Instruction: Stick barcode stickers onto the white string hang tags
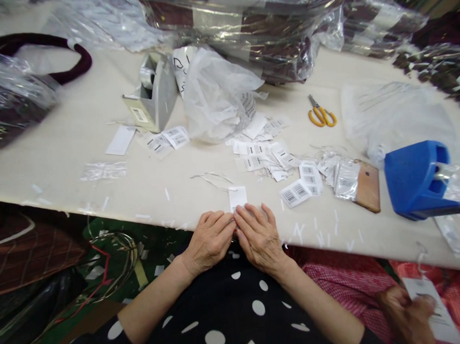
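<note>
So the little white tag (237, 195) was on the table (94, 118), right at the fingertips: near end tucked under them, the rest poking out just past. The left hand (211, 238) had its fingers bunched side by side, tips at the tag's near left corner. The right hand (260, 236) had its fingers fanned a bit, with a tip or two over the near edge. Honestly couldn't tell if either one was actually pinching it, too much was hidden underneath.

The tag's visible end pointed straight away from the fingers. Its long axis seemed to run that way too, but with the near end covered I couldn't swear to it. A thin string (215, 182) lay just beyond, trailing off left of the fingertips.

Past the right-hand fingers was a messy heap of barcode tags (252, 149), then farther right a phone (369, 188) and a blue tape dispenser (413, 181). Orange-handled scissors (320, 113) lay well beyond those same fingers.
</note>
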Motion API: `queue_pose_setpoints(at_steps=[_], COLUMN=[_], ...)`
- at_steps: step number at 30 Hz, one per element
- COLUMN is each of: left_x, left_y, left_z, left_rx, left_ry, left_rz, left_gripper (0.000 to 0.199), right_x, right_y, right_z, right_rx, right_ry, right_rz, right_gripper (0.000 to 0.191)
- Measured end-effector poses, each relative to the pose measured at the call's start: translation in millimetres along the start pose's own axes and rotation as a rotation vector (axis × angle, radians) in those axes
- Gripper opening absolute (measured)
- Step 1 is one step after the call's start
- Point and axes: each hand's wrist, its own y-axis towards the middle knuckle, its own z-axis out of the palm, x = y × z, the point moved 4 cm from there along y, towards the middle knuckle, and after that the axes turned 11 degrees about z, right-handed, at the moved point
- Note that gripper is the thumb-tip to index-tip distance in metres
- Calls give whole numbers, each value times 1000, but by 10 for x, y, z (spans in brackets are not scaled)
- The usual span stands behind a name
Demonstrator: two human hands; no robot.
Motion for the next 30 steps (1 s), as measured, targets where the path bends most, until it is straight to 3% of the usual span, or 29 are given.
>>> queue_pose_setpoints(at_steps=[6,12,14,17,19,22,26,30], left_x=[12,40,227,713,1054,1377,1328,1037], left_y=[-8,38,114,284,417,560,712,954], left_z=[2,-125,-227,-346,-311,-199,-233,-434], left_rx=[-42,-42,-99,-159,-29,207,303,205], left_ry=[-20,-174,-205,-66,-33,-126,-376,-808], left_rz=[-16,-78,-160,-327,-417,-518,-568,-652], left_gripper=[18,18,15,22,25,9,12,14], right_x=[-7,-72,-93,-86,-76,-75,-89,-97], right_y=[56,17,5,8,9,-10,-43,-45], right_z=[-11,-25,-37,-28,-10,5,7,15], right_rx=[-43,15,-12,-50,-60,-78,-97,-97], right_ry=[-22,-9,-9,3,11,15,5,22], right_rz=[33,-29,-6,18,24,31,54,75], right_gripper=[35,35,34,32,31,31,33,32])
